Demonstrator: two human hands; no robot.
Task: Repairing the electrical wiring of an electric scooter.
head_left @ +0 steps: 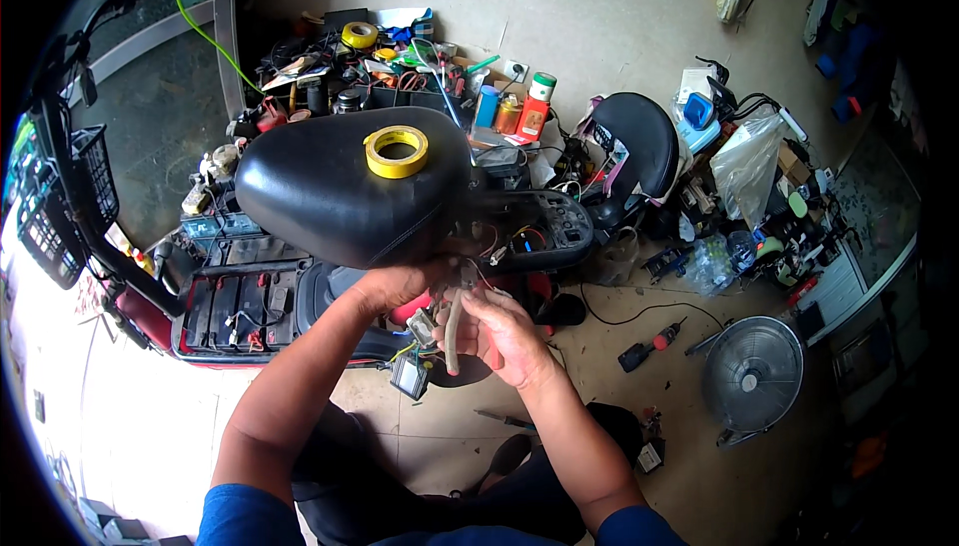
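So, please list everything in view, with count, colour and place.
Large seat: one, black, centre
Tape rolls: two, yellow, on large seat and back clutter
Scooter: one, black and red, left to centre
Smaller seat: one, black, near wall
Fan: one, silver, right floor
Drill: one, black and red, floor
Module: one, grey, low centre
Strip: one, pale, by right fingers
Clutter: too many to count, mixed, along wall
Sleeves: two, blue, lower edge
Left hand: one, at large seat's edge
Right hand: one, beside left hand
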